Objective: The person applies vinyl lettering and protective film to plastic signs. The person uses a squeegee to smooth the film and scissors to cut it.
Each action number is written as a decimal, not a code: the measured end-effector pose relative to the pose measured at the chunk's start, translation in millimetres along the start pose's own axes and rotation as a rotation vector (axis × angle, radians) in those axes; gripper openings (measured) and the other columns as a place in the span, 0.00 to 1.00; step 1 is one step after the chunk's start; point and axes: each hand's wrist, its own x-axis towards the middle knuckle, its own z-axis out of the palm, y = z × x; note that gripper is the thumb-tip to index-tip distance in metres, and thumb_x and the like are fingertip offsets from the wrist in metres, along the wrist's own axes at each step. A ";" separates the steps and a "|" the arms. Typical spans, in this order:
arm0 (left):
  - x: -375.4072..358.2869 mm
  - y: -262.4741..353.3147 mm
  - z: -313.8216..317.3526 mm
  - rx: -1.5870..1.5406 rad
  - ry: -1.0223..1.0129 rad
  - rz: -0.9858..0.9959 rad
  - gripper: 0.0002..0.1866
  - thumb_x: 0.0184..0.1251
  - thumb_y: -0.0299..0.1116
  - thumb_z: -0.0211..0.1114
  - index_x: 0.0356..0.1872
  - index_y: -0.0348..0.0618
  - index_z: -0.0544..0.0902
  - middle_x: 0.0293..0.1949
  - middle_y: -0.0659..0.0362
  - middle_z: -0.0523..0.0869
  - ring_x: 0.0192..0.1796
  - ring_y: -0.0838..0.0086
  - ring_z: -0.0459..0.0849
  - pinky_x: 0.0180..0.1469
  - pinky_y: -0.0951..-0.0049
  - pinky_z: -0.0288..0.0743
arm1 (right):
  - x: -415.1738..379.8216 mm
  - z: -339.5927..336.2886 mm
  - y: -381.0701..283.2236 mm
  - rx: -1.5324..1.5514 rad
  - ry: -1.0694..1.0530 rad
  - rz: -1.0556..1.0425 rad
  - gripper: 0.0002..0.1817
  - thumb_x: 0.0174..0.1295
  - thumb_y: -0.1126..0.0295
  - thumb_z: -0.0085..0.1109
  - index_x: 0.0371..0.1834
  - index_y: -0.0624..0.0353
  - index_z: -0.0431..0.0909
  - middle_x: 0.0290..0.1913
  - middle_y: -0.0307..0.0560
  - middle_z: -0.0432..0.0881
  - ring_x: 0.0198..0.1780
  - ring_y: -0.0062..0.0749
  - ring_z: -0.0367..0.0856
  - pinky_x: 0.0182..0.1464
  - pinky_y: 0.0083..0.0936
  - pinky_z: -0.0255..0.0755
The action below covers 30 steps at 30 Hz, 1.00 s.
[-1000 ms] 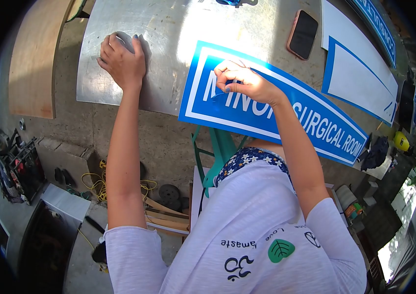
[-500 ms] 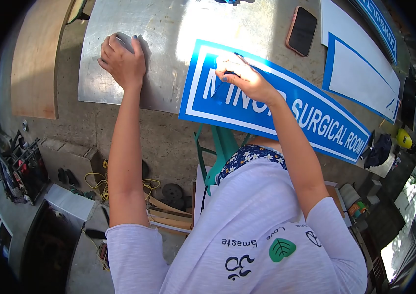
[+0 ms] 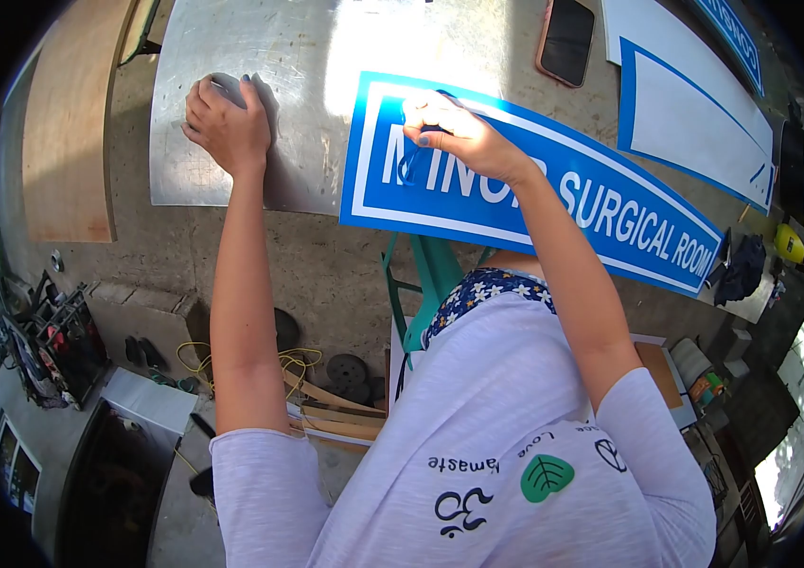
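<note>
My left hand (image 3: 229, 128) rests on a bare metal sheet (image 3: 302, 123), fingers bent and thumb apart, with nothing visible in it. Over the left end of a blue sign (image 3: 563, 151) with white border and white lettering reading "MINOR SURGICAL ROOM", my right hand (image 3: 449, 131) is closed in a pinch. A thin, curled blue strip (image 3: 407, 167), seemingly vinyl film, hangs from these fingers across the letter M. Part of the first word lies hidden behind the hand and strip.
A phone (image 3: 566, 43) lies beyond the sign. To the right are a white panel with blue edging (image 3: 695, 118) and another blue sign (image 3: 735, 38). A wooden board (image 3: 70, 123) stands at far left. Below the table edge is a green plastic seat (image 3: 435, 279).
The whole view has shifted slightly. At the M, the blue strip now shows as a wider curl below my right fingers. My left hand stays on the metal sheet.
</note>
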 end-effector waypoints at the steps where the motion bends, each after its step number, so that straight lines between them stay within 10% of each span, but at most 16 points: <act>1: 0.2 0.3 -0.1 -0.004 0.000 -0.006 0.29 0.66 0.51 0.57 0.61 0.41 0.71 0.64 0.51 0.70 0.71 0.58 0.63 0.73 0.47 0.47 | 0.4 0.6 -0.3 0.001 0.002 0.000 0.10 0.68 0.60 0.54 0.36 0.54 0.76 0.50 0.40 0.73 0.59 0.35 0.68 0.64 0.33 0.61; 20: 0.3 0.1 -1.1 0.025 0.006 0.027 0.28 0.66 0.50 0.57 0.60 0.41 0.71 0.63 0.52 0.71 0.69 0.59 0.64 0.72 0.51 0.48 | 1.4 6.7 19.4 -0.103 0.378 -0.183 0.13 0.72 0.68 0.50 0.52 0.65 0.76 0.54 0.43 0.74 0.56 0.27 0.71 0.62 0.21 0.62; 22: -0.1 0.1 -0.6 0.032 0.008 0.020 0.28 0.66 0.50 0.57 0.60 0.41 0.71 0.63 0.53 0.71 0.69 0.59 0.64 0.72 0.52 0.48 | 5.7 4.9 18.3 0.967 0.451 0.015 0.17 0.74 0.66 0.47 0.61 0.64 0.71 0.57 0.43 0.74 0.59 0.26 0.70 0.64 0.23 0.62; 25: -0.2 0.2 -1.0 0.016 0.009 0.022 0.28 0.66 0.50 0.57 0.60 0.41 0.71 0.63 0.52 0.71 0.69 0.59 0.63 0.72 0.52 0.48 | 6.1 0.5 15.8 1.098 0.508 0.024 0.18 0.77 0.67 0.38 0.64 0.63 0.67 0.59 0.47 0.75 0.62 0.31 0.70 0.69 0.28 0.60; 27: 0.2 -0.3 -0.5 0.011 0.007 0.024 0.28 0.66 0.50 0.57 0.60 0.41 0.71 0.63 0.52 0.71 0.69 0.59 0.63 0.72 0.51 0.48 | 1.0 1.2 1.9 0.979 0.464 0.041 0.21 0.74 0.68 0.47 0.66 0.63 0.64 0.59 0.48 0.74 0.62 0.33 0.70 0.68 0.32 0.61; 30: 0.6 -0.2 0.1 0.002 0.005 0.013 0.29 0.66 0.50 0.57 0.60 0.40 0.71 0.64 0.51 0.70 0.70 0.59 0.63 0.73 0.51 0.47 | -8.7 15.3 -16.7 0.026 0.535 -0.162 0.43 0.51 0.70 0.74 0.70 0.58 0.59 0.56 0.48 0.76 0.60 0.35 0.72 0.64 0.35 0.67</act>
